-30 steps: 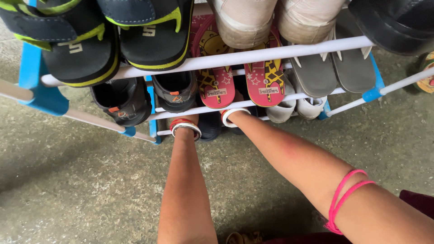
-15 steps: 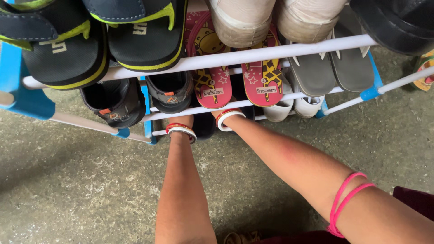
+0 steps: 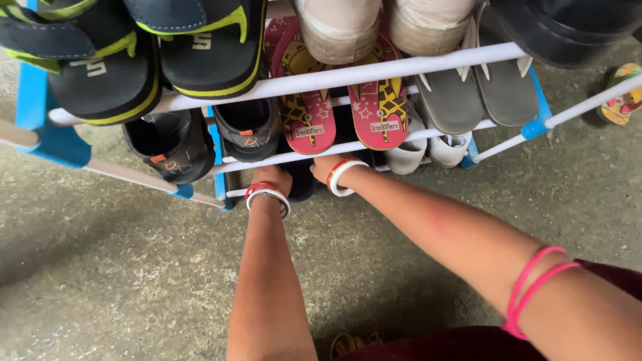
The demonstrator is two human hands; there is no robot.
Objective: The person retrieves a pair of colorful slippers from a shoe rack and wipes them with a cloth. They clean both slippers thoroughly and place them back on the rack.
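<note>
A home entryway: a tiered shoe rack (image 3: pixel 348 75) of family sandals (image 3: pixel 314 113) on bare concrete floor (image 3: pixel 120 267).

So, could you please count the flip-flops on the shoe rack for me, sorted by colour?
pink flip-flops: 2
grey flip-flops: 2
Total: 4

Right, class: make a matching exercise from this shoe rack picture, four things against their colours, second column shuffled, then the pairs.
1. giraffe flip-flops
2. plain flip-flops
3. rack corner joints
4. sandals on top rail

A. blue
B. navy with yellow-green trim
C. pink
D. grey

Pairs: 1-C, 2-D, 3-A, 4-B
</note>
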